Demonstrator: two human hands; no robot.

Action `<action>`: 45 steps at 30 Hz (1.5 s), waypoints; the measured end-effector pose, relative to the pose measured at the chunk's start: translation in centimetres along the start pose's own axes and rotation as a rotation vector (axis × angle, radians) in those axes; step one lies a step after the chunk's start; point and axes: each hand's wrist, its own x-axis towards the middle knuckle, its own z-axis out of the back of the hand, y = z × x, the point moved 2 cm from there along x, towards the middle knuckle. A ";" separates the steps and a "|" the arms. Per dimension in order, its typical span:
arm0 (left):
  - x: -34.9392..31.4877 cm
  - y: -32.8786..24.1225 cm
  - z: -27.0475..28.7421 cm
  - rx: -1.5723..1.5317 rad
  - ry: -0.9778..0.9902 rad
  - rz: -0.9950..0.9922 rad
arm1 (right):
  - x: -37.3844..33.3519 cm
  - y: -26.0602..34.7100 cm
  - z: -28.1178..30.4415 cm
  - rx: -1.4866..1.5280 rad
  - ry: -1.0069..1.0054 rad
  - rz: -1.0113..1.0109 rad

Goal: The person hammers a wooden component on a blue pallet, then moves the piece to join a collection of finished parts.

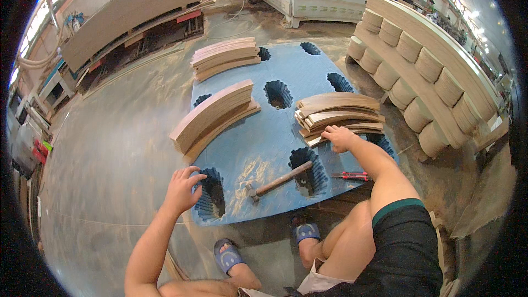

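Observation:
My right hand (340, 138) is at the near side of a loose stack of curved wooden pieces (341, 102). Its fingers are bent around the edge of a lower curved wooden strip (318, 141); the thumb is partly hidden. My left hand (183, 188) hovers by the near left corner of a blue plastic pallet (250, 157), fingers apart and holding nothing. Between my hands lies a hammer (286, 178), its wooden handle crossing a hole in the pallet. A red-and-black hand tool (351, 175) rests below my right forearm.
Two neater stacks of curved wood, one nearer (214, 114) and one farther (226, 56), sit along the pallet's left side. Several ribbed holes (278, 94) open in its top. On the right stands a long rack of curved pieces (429, 71). My sandalled feet (230, 256) are at the front edge.

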 end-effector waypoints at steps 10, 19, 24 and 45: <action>-0.7 0.0 -0.1 0.024 0.043 0.008 | 0.5 0.6 -0.5 -0.004 0.034 -0.070; -0.3 -0.7 -0.7 0.024 0.056 -0.019 | 1.2 -1.0 -3.1 0.044 -0.021 -0.080; -0.9 -0.5 -0.4 0.024 0.064 -0.014 | 1.2 1.8 0.1 0.012 0.059 -0.066; -0.4 -0.6 -2.4 -0.042 0.102 0.023 | 3.3 4.2 -2.9 -0.062 -0.158 0.100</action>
